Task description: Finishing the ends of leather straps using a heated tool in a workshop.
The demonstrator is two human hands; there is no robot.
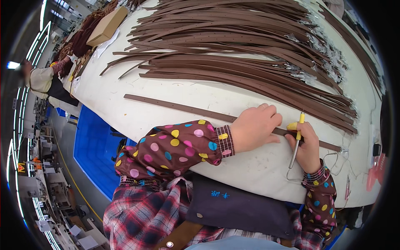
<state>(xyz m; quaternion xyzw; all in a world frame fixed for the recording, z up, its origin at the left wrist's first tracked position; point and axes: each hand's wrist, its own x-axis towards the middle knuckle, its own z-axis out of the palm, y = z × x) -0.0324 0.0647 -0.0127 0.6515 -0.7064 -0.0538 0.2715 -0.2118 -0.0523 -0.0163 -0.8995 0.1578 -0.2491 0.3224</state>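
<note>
A single brown belt strap [179, 106] with small holes lies across the white table, its far right end wrapped in clear plastic. My left hand [255, 127] rests over the middle of this strap, fingers bent around its edges. Just to the right, my right hand [307, 148] grips a pen-like tool [301, 127] with a yellow upper part and a silver shaft. The tool stands nearly upright over the strap, thin tip upward, and a wire runs from its lower end. A yellow cover sits on one right-hand finger.
A big pile of brown belt straps [233, 37] covers the far side, plastic-wrapped ends rightward. At the far left stands a cardboard box [107, 26]. A blue bin [93, 146] is left of the table; pinkish-red tool [376, 173] at right. Another person [46, 81] works at left.
</note>
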